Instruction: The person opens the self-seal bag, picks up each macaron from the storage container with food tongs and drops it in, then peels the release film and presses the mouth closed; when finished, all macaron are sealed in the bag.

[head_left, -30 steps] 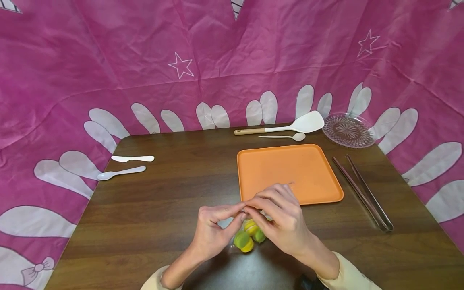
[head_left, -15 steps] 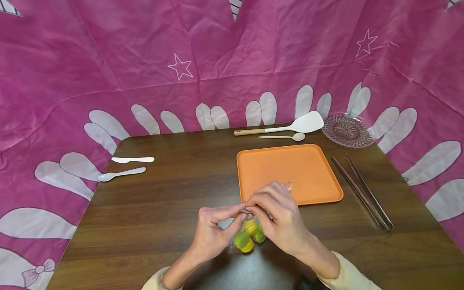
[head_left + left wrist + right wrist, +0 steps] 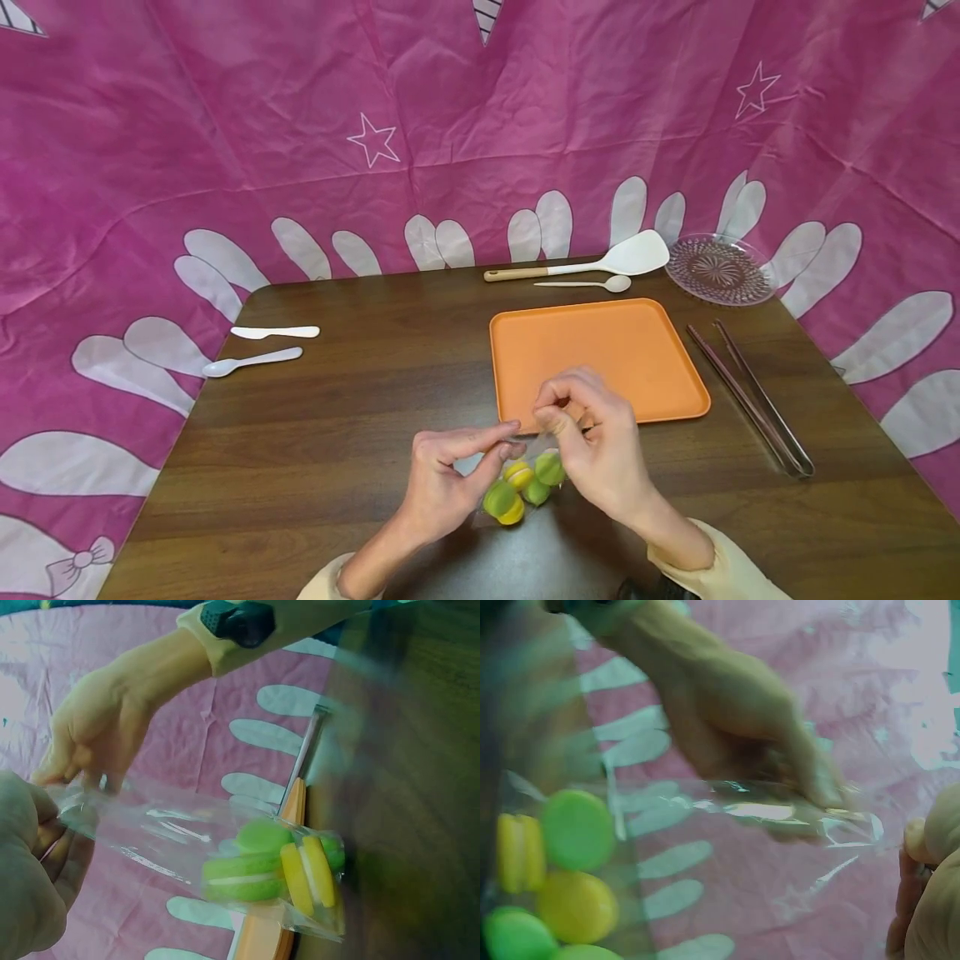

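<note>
A clear plastic bag (image 3: 161, 832) hangs in front of the person. In its lower part lie several green macarons (image 3: 550, 468) and yellow macarons (image 3: 518, 476) with pale filling. The left hand (image 3: 448, 473) pinches the bag's upper edge between thumb and fingers. A short way to the right, the right hand (image 3: 603, 442) pinches another part of that edge, its fingers curled. Between the two hands the film is stretched, as the right wrist view shows. Whether the bag's mouth is open I cannot tell.
Beyond the hands lies an orange tray (image 3: 592, 333), with metal tongs (image 3: 753, 400) to its right. Farther back are a white spatula (image 3: 633, 252), a beige spoon (image 3: 617, 283) and a clear patterned plate (image 3: 720, 268). At left lie a white knife (image 3: 275, 332) and white spoon (image 3: 251, 362).
The right hand has moved right and slightly up, away from the left hand, drawing the film with it. More of the macarons shows between the hands. The left hand has stayed nearly still.
</note>
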Tool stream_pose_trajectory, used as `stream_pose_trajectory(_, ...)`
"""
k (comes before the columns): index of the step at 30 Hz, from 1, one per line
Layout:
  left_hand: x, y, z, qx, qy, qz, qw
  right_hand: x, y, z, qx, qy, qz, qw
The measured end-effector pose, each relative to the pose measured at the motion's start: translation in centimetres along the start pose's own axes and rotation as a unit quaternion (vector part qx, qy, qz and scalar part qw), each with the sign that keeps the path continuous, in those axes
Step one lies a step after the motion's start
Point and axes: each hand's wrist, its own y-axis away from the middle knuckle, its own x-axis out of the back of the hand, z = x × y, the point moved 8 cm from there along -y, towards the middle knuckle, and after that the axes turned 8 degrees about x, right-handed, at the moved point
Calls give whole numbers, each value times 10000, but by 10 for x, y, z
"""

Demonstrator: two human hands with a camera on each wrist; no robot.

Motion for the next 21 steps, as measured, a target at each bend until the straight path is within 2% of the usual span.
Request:
stream_pose_trajectory(6, 6, 2, -5, 158, 419, 234, 9987, 18, -2, 14, -838, -725, 482, 9927)
stream_pose_trajectory(10, 10, 4, -8, 325, 618, 334, 9970, 32, -2, 20, -973, -1141, 1017, 9835)
stream_pose_trajectory(17, 17, 6, -16, 635, 848, 488, 9932, 59, -6, 30, -972, -1328, 1533, 9744)
stream_pose_trajectory(21, 20, 6, -19, 701, 1067, 476, 9907, 77, -5, 37, -1145, -1372, 1834, 9667)
